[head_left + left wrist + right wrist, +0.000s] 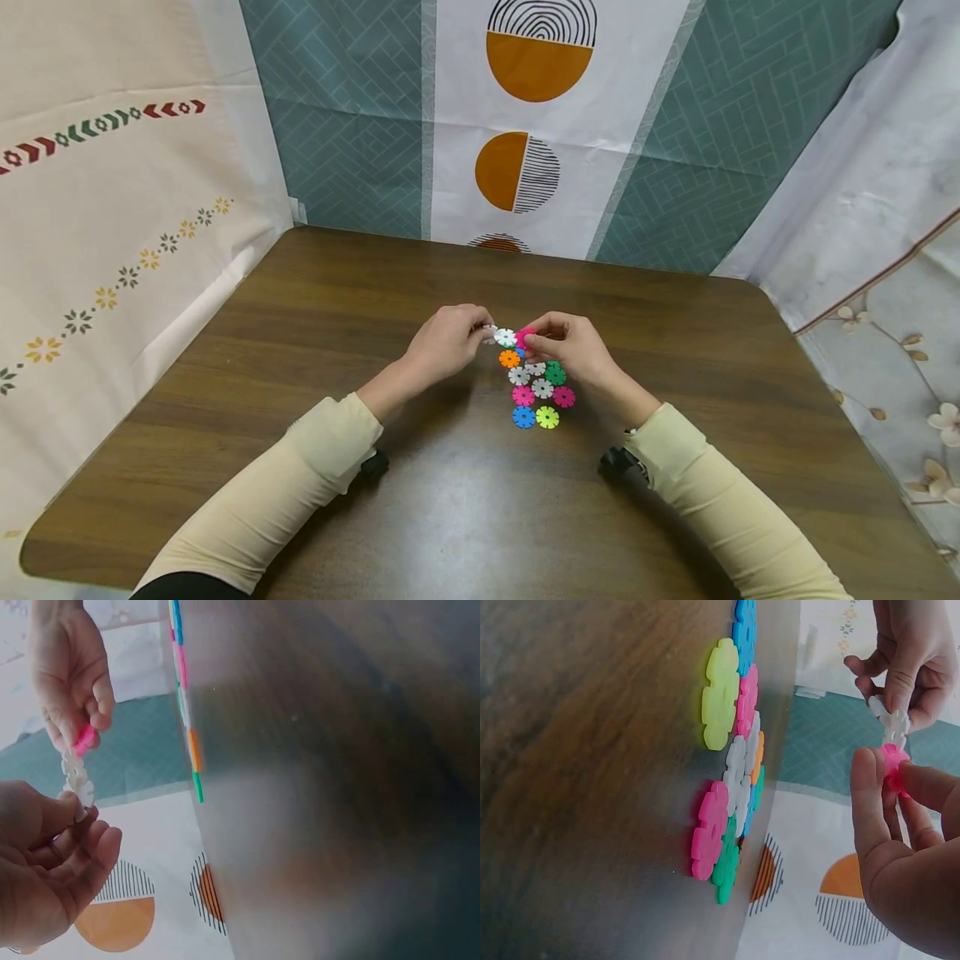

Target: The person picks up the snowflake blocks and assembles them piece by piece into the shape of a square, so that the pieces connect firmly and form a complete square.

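Both hands hold a short chain of notched plastic discs above the table. My left hand pinches the white disc at one end. A pink disc at the other end is gripped between the thumb and fingers of my right hand. Between the hands, a white disc shows its face in the head view. Fingers partly cover the end discs, so how far each slot is pushed in cannot be told. Below lie loose discs, among them an orange disc and a green disc.
On the brown table, nearer the body, lie a blue disc, a yellow-green disc, a pink disc and several white ones, close together. A patterned cloth hangs behind the far edge.
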`<move>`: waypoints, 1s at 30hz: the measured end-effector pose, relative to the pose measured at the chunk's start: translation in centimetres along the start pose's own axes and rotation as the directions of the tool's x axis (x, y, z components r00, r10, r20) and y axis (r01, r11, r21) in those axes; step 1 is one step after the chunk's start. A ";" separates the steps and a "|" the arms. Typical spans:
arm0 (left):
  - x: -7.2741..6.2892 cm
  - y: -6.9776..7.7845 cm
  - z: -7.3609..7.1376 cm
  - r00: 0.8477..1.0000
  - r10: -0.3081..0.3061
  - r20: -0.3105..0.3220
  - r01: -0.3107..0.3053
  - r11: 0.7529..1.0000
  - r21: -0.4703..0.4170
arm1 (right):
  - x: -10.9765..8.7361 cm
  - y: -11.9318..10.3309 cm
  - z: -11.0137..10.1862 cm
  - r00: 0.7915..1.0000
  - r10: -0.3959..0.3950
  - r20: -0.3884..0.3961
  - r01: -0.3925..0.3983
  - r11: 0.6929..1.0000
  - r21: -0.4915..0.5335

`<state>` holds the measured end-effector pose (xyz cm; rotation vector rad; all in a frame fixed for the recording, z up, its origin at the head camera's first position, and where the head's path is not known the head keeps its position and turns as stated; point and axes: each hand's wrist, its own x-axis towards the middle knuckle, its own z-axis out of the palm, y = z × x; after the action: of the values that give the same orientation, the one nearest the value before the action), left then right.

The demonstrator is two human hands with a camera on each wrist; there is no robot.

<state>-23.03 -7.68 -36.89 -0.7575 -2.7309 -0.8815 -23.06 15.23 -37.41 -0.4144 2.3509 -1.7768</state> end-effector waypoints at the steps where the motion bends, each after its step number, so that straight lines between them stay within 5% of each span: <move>1: 0.0 0.0 0.0 1.000 0.000 -0.002 0.000 1.000 -0.008 | 0.0 0.0 0.0 1.000 -0.006 -0.001 0.006 1.000 -0.002; 10: -0.4 0.7 0.2 0.999 -0.040 -0.036 0.038 0.997 -0.070 | -0.3 0.1 0.6 0.994 -0.104 -0.028 0.102 0.992 -0.069; 20: -0.8 1.9 0.3 0.996 -0.059 -0.072 0.057 0.998 -0.037 | -0.6 0.0 0.6 0.987 -0.154 -0.046 0.149 0.983 -0.106; 26: -0.7 1.8 -0.4 0.995 -0.098 0.022 0.100 0.983 -0.152 | -0.7 0.0 0.3 0.989 -0.145 -0.038 0.142 0.987 -0.071; 30: -0.6 1.8 -0.9 0.976 -0.155 0.151 0.194 0.935 -0.297 | -0.8 0.0 0.1 0.988 -0.156 -0.013 0.154 0.985 -0.082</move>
<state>-21.57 -7.17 -35.43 -0.6455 -2.8394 -1.3723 -22.30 15.36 -37.52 -0.6105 2.4717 -1.7604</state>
